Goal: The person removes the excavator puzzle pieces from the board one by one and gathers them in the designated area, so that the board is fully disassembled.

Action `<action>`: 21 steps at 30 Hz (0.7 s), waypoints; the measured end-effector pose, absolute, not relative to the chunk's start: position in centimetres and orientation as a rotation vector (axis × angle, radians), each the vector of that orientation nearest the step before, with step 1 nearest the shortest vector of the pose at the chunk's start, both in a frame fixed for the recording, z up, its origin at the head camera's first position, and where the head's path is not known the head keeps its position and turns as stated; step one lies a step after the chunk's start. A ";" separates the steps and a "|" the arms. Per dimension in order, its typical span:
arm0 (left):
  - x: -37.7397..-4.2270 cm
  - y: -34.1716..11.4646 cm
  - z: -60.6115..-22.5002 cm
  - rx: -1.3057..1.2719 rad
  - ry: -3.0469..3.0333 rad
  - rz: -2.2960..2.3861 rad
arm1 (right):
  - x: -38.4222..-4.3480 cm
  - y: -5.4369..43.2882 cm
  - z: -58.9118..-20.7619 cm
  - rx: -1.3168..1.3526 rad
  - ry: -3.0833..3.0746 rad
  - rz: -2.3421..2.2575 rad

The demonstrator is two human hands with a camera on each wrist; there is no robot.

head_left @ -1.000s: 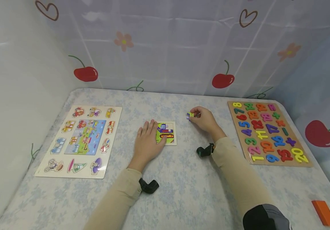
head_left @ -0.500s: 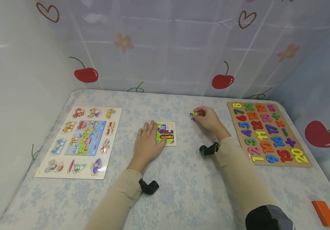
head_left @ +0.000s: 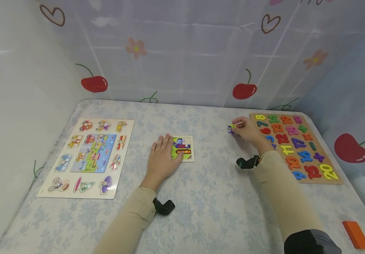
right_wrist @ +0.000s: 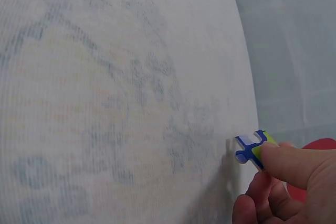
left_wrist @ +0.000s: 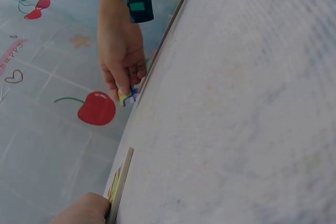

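My right hand pinches a small jigsaw puzzle piece between thumb and fingers; the piece is yellow-green, blue and white with knobbed edges. In the head view it shows just left of the fingertips, over the table short of the number board. My left hand lies with straight fingers across the left part of a small square jigsaw puzzle, the thumb reaching over its lower edge. That puzzle has a pale frame and a purple, yellow and red vehicle picture; its left side is hidden under the hand.
A white peg puzzle board with vehicle pieces lies on the left of the table. On the right is a wooden number board, partly covered by the right forearm. An orange block sits at the near right. Printed curtains hang behind the table.
My right hand has moved to the right with the puzzle piece, away from the small square puzzle and up to the number board. My left hand stays in place.
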State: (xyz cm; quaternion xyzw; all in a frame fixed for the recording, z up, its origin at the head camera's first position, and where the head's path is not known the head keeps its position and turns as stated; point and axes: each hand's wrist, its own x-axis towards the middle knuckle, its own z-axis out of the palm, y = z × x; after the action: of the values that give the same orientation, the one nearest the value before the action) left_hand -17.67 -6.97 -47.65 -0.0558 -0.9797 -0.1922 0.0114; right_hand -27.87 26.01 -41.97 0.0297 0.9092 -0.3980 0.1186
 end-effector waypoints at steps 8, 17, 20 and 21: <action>-17.5 -7.1 -47.6 -0.172 -3.053 -0.610 | -27.7 28.0 -41.2 0.191 2.631 -1.066; -17.5 -6.9 -47.5 -0.163 -3.054 -0.620 | -28.4 28.8 -42.2 0.127 2.718 -0.882; -17.4 -6.9 -47.4 -0.163 -3.051 -0.618 | -28.4 28.5 -42.1 0.097 2.752 -0.789; -17.4 -6.9 -47.3 -0.162 -3.051 -0.617 | -28.4 28.4 -42.0 0.090 2.762 -0.766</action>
State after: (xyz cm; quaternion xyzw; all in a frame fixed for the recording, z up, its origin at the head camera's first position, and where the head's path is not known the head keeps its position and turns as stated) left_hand -17.45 -6.92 -47.33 -0.0520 -0.9788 -0.1980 0.0121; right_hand -28.36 28.39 -42.01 0.0313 0.9541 -0.2647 0.1366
